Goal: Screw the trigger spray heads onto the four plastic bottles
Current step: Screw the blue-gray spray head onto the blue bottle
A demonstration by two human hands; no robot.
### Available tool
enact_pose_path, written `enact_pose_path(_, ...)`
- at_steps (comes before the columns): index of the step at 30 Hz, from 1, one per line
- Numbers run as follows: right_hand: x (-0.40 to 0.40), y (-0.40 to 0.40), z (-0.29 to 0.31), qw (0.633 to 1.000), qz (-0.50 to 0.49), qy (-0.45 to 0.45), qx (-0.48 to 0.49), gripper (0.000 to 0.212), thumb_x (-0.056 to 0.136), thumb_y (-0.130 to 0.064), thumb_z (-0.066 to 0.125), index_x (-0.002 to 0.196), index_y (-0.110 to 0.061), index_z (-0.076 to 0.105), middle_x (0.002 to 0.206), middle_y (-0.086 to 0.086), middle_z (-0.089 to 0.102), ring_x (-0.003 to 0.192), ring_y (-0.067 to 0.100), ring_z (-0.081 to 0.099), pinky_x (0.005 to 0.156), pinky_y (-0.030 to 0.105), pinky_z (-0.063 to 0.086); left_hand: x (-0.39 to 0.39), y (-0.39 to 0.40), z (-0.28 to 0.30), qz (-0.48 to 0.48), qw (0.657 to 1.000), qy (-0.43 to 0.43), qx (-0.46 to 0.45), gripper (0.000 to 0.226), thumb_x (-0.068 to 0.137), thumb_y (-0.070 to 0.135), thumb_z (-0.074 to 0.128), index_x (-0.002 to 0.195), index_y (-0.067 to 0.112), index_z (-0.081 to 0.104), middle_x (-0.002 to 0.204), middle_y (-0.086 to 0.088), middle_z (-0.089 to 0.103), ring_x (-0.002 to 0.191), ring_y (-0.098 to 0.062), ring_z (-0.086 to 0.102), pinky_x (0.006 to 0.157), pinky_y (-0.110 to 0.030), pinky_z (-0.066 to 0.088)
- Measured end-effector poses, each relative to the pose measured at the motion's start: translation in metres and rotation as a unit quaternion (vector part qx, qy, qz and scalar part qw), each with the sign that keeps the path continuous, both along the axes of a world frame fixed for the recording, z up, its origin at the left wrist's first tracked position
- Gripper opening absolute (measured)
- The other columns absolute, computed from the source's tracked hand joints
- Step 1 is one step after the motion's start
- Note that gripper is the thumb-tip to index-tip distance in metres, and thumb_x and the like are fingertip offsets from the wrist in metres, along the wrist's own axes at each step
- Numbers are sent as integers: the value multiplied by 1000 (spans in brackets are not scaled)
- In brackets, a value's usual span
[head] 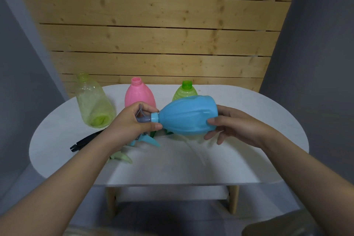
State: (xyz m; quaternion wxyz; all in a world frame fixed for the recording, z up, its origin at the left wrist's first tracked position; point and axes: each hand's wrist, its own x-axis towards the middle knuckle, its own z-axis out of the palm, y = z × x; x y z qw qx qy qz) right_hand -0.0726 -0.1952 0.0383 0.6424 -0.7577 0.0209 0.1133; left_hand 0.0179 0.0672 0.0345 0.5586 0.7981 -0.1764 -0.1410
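Observation:
I hold a blue bottle sideways above the table, its neck pointing left. My right hand grips its base end. My left hand is closed around a grey trigger spray head that sits at the bottle's blue neck collar. Behind stand three uncapped bottles: a clear yellow-green one at the left, a pink one in the middle, and a green one partly hidden by the blue bottle. Loose spray heads lie under my left arm: a black one, a blue one, a pale green one.
The white oval table has wooden legs and a shelf below. A wooden plank wall stands behind it and grey walls at both sides. A clear dip tube trails across the tabletop right of the loose heads.

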Motion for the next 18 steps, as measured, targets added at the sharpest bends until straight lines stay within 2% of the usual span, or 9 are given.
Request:
enact_pose_path(1,0,-1,0,1000,-7,-4,-15,35,84,-33,63,118,-26,58,104,-1,73,79,21,71,55,24,54,0,0,0,-6,1000,-5,-2,31,66,8,80,89,20,62,86,-6,70,66,-14,62,59,-29,50)
enact_pose_path(2,-1,-1,0,999,-16,-6,-30,34,84,-39,62,115,-25,60,103,-1,73,75,20,71,53,23,53,-1,0,0,-10,1000,-11,-6,31,66,7,80,88,21,63,84,-2,70,66,-12,62,58,-25,51)
enact_pose_path(5,-2,4,-1,996,-48,-7,-80,60,73,-70,48,114,-27,59,99,6,71,65,21,70,52,26,52,-1,1,1,-20,999,-24,-9,33,65,6,80,88,22,63,86,6,71,73,-8,66,64,-21,55)
enact_pose_path(8,-2,8,-4,994,-52,-4,-94,71,68,-81,34,117,-34,56,86,17,73,61,25,70,54,29,54,-2,1,1,-31,999,-36,-7,33,65,4,80,88,20,62,87,5,71,75,-4,67,64,-17,54)
enact_pose_path(11,-3,6,-4,998,-11,-12,-69,64,75,-73,37,131,-43,43,98,12,73,74,29,73,62,31,58,0,1,0,-15,999,-25,-15,32,65,4,79,88,18,63,90,-3,71,76,-13,66,69,-29,55)
enact_pose_path(13,-4,3,-1,999,10,-4,-39,65,76,-56,57,136,-46,35,107,13,71,81,32,73,65,30,58,1,2,0,-4,1000,-16,-9,31,66,5,79,89,18,63,92,-8,71,77,-20,64,72,-40,53)
enact_pose_path(14,-4,2,0,999,11,1,-37,69,74,-49,64,136,-46,34,105,14,72,80,32,73,64,29,57,2,3,0,-6,1000,-16,-9,31,66,5,79,89,18,63,92,-8,71,77,-20,64,72,-40,52)
enact_pose_path(16,-4,3,1,998,7,1,-55,63,75,-50,68,131,-40,41,93,17,75,74,31,72,58,27,55,2,4,0,-19,999,-26,-21,32,65,3,79,89,18,63,87,0,72,75,-16,66,67,-28,55)
enact_pose_path(18,-5,5,1,998,-8,2,-68,56,76,-63,59,119,-28,53,79,18,74,64,30,70,51,27,53,1,4,0,-37,998,-40,-25,33,65,2,79,88,19,63,83,8,72,74,-7,67,61,-18,53)
